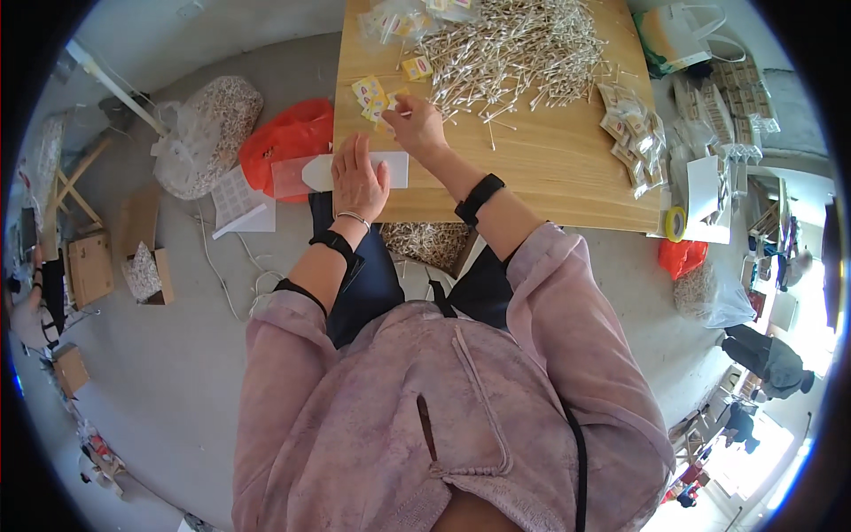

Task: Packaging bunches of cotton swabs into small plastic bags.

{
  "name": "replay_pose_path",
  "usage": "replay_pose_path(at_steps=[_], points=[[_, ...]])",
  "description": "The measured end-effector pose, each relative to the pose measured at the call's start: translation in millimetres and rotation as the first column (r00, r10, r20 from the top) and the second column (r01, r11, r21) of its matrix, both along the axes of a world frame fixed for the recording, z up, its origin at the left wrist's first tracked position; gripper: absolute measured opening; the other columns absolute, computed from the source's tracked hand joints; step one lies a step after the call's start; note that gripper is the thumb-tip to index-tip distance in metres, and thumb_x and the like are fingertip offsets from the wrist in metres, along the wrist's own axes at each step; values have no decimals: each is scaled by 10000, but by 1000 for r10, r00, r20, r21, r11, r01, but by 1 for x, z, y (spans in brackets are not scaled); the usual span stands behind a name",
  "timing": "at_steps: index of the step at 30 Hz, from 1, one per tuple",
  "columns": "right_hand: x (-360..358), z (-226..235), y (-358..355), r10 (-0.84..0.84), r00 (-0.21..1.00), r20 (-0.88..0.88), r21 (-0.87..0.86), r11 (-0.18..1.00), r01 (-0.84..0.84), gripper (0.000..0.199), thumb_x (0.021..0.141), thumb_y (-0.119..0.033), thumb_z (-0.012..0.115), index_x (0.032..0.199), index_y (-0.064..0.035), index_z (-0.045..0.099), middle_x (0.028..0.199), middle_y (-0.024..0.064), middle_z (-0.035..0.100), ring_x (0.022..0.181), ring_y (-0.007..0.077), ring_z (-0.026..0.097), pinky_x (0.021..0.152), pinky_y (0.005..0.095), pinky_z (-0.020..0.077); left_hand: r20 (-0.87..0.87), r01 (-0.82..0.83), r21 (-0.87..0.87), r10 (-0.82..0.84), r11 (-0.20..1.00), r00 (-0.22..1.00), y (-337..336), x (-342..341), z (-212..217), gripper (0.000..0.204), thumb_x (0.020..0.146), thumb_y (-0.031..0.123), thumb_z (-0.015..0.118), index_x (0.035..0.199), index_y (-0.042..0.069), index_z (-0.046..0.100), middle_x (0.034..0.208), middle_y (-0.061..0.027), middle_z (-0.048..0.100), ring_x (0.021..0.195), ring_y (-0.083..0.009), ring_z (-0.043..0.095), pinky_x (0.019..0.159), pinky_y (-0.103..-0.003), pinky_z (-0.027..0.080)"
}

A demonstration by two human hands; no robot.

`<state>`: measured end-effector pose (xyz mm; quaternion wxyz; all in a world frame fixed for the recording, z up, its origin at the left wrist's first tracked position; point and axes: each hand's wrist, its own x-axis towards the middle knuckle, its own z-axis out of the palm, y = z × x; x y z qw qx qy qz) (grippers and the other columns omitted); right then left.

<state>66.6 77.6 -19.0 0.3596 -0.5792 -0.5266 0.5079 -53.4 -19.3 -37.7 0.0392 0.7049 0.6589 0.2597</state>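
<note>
My left hand point(359, 182) lies with fingers stretched out, palm down, on a clear plastic bag point(288, 177) and a white card point(395, 168) at the table's near left edge. Part of the bag juts past the edge. Farther in, my right hand point(419, 129) has its fingers bent and pinched at a small yellow and white printed card, mostly covered by the fingertips. More such cards point(366, 89) lie just left of these fingers. Beyond the hand spreads a large loose heap of cotton swabs point(519, 53).
Filled clear packets point(634, 133) lie at the wooden table's point(558, 168) right side. Clear bags point(394, 22) sit at its far left. A red plastic bag point(288, 146) and a sack of swabs point(222, 124) stand left. Under the table edge is a box of swabs point(425, 244). Yellow tape point(675, 223) is right.
</note>
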Motion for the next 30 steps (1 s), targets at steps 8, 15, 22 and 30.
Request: replay_pose_path(at_steps=[8,15,22,30], points=[[51,-2,6,-89,700,709,480,788,-387,264,761,-204,654,1024,-177,671,1106,46,542,1110,281,436,928,389,387,-197,-37,-161,4,986,980,2,-6,2,542,852,227,494,1373,165,359,1410,-150,334,1323,-307,281,1079,-444,203],[94,-18,-6,-153,700,698,555,734,-393,168,750,-203,662,911,-158,680,1100,32,550,1087,274,456,898,415,385,-230,-48,-193,2,980,973,5,-2,9,534,841,210,495,1363,225,382,1446,-152,301,1340,-307,267,1085,-445,186],[76,6,11,-172,742,649,645,641,-416,129,740,-219,650,830,-129,672,1053,34,562,1066,270,458,877,419,383,-233,-75,-218,23,973,972,2,-2,11,540,829,199,494,1358,220,389,1437,-150,315,1337,-306,273,1089,-440,183],[61,-4,21,-21,564,826,416,697,-584,130,769,-188,576,850,-115,645,978,38,550,1014,238,457,872,363,378,-219,-70,-248,15,966,976,3,0,11,531,829,198,496,1350,213,397,1435,-143,318,1338,-297,265,1090,-434,180]])
